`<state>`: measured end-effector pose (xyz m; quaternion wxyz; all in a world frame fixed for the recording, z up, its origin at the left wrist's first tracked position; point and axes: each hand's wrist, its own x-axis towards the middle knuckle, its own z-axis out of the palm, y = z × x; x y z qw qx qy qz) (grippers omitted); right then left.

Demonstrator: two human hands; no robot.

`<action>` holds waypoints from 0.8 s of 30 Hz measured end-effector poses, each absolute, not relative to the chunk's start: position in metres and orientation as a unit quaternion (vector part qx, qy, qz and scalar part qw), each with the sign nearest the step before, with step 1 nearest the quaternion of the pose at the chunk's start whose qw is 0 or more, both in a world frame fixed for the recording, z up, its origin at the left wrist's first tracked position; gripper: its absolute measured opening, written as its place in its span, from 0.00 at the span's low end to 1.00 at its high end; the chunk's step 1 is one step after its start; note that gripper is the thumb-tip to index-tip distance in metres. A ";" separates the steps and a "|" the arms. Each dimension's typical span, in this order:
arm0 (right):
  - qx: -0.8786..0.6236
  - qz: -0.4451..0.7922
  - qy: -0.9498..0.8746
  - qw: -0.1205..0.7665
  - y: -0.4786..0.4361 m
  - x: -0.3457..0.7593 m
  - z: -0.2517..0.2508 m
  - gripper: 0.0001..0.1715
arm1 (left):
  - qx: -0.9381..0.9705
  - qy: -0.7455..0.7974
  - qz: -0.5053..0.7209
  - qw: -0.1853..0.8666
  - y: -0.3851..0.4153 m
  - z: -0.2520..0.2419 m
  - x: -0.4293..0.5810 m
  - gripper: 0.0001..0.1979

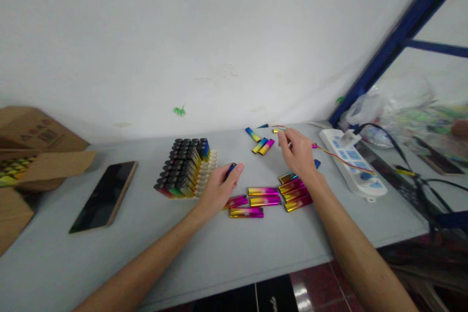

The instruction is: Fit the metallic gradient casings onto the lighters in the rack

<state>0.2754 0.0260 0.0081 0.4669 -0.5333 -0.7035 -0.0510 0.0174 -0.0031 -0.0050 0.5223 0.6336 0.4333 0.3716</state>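
Note:
My left hand (218, 186) is closed around a dark blue stick (230, 170), with its dark end up between thumb and finger. Just left of it stands a pale rack (203, 179) filled with several upright black-ended, shiny sticks (183, 165); its right side shows bare slots. My right hand (297, 150) is pinched closed above the table; what its fingers hold is hidden. A thin red-yellow wire (341, 157) runs past that hand. Yellow-magenta lighter-like sticks (265, 200) lie flat between the hands, several more (298, 195) under my right wrist.
A few loose blue-yellow sticks (252, 134) lie near the wall. A white power strip (353, 163) with plugs and black cables stands to the right. At left are a phone (104, 197) and an opened cardboard box (54, 168). A blue metal frame (387, 39) rises at right.

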 end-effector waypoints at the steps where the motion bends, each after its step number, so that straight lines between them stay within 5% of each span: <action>1: -0.530 -0.052 -0.706 0.467 0.026 0.275 0.008 0.29 | 0.638 0.442 0.374 0.508 -0.003 -0.006 0.017 0.29; 11: -0.525 -0.057 -0.710 0.466 0.026 0.275 0.007 0.27 | 0.629 0.483 0.386 0.471 -0.003 -0.011 0.015 0.20; 24: -0.532 -0.047 -0.706 0.465 0.029 0.277 0.004 0.27 | 0.580 0.406 0.357 0.609 -0.005 0.002 0.022 0.31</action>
